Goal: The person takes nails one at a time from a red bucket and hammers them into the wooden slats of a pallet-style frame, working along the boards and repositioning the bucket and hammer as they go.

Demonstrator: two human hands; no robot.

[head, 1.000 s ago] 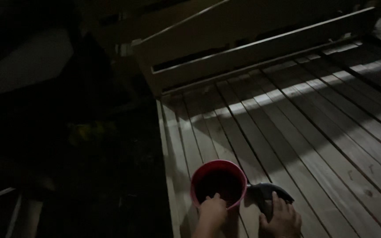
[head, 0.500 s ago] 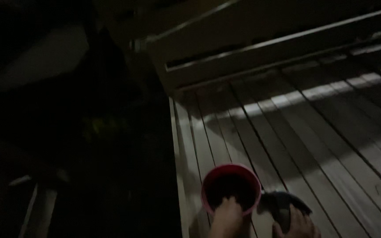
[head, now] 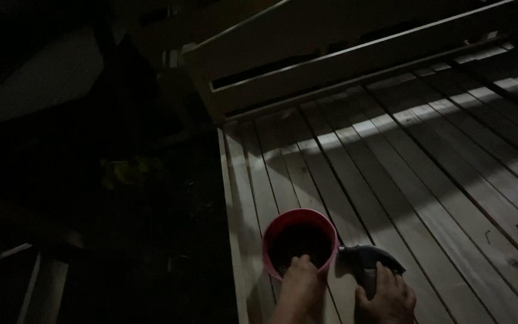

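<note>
A red round bowl [head: 300,223] with a dark inside stands on a pale wooden slatted deck [head: 427,180], near its left edge. My left hand [head: 301,285] rests on the bowl's near rim, fingers curled over it. Just to the right lies a dark grey curved object [head: 367,258], too dim to identify. My right hand [head: 388,297] presses down on its near part. Both forearms leave the frame at the bottom.
A low wooden rail or bench back [head: 355,57] runs across the far end of the deck. Left of the deck edge the ground drops into darkness, with a faint yellowish patch [head: 128,171] and pale boards [head: 43,282] at lower left.
The view has shifted a little between frames, so bowl and hands sit slightly differently in the picture. My hands stay on the bowl and the dark object.
</note>
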